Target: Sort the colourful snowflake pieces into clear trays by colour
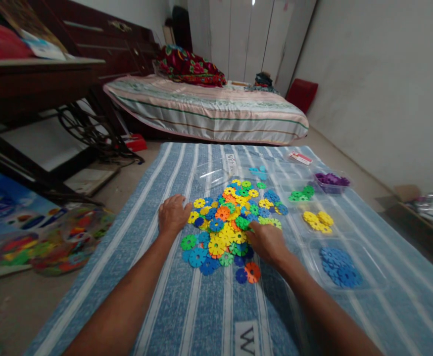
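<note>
A loose pile of notched plastic discs (221,240) in yellow, blue, green and orange lies on the striped cloth. My left hand (173,215) rests flat at the pile's left side, fingers stretched towards yellow discs and holding nothing. On the pile's right, my right hand (270,242) has its fingers closed at a green notched disc (243,223), which shows at the fingertips. Part of that grip is hidden by the hand. Clear boxes to the right hold sorted discs: blue discs (340,267), yellow discs (317,222), green discs (302,193) and purple discs (331,180).
Light blue discs (260,172) lie at the back near a clear plastic tray (211,173). A small red-and-white box (300,158) sits at the far right corner. Bags of colourful pieces (64,242) stand left of the table. Beyond is a bed (216,116).
</note>
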`<state>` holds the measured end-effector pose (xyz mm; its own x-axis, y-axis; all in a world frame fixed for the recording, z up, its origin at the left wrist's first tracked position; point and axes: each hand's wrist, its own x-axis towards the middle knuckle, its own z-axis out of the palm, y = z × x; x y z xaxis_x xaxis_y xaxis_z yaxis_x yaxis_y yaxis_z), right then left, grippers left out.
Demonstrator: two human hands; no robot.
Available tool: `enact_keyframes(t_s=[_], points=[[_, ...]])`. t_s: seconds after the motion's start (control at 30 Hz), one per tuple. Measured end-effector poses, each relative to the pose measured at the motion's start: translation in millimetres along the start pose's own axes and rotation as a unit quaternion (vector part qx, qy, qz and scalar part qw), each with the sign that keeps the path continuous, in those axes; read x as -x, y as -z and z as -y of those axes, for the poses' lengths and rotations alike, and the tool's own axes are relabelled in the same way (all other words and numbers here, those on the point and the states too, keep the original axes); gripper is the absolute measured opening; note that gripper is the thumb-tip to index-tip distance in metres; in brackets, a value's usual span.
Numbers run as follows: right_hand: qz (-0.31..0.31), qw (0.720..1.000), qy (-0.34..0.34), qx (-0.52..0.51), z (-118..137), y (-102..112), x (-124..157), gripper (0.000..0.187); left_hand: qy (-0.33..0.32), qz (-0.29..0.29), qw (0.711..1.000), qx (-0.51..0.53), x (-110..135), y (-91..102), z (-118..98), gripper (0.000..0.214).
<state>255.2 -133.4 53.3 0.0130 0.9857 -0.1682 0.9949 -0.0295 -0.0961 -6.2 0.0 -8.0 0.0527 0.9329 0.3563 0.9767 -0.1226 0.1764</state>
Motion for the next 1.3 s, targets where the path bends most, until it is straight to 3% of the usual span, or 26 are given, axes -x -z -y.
enact_keyframes(t_s=[0.7,0.87,0.93,1.07,1.13,1.2,1.3], points=[[-0.083,0.996,0.006,-0.04,-25,-3,20,0.026,-0.014,0.001,1.0,-0.004,-3,-2.2,4,0.039],[-0.083,0.995,0.009,-0.06,-40,7,12,0.024,-0.007,-0.006,1.0,-0.004,-3,-4.7,5,0.036],[-0.109,0.993,-0.015,-0.053,-54,19,4,0.025,-0.006,-0.007,1.0,-0.006,-3,-5.1,5,0.035],[-0.236,0.957,-0.167,-0.019,-84,44,-12,0.032,-0.007,0.0,1.0,-0.006,-3,-3.9,5,0.037],[-0.267,0.946,-0.183,-0.021,-89,47,-15,0.036,-0.006,0.003,1.0,-0.006,-3,-2.7,4,0.036],[-0.237,0.961,-0.136,-0.033,-84,41,-13,0.034,-0.004,0.004,1.0,-0.007,-3,-1.5,3,0.036],[-0.131,0.99,-0.032,-0.049,-61,24,-6,0.03,-0.001,0.008,1.0,-0.007,-3,-0.2,2,0.036]])
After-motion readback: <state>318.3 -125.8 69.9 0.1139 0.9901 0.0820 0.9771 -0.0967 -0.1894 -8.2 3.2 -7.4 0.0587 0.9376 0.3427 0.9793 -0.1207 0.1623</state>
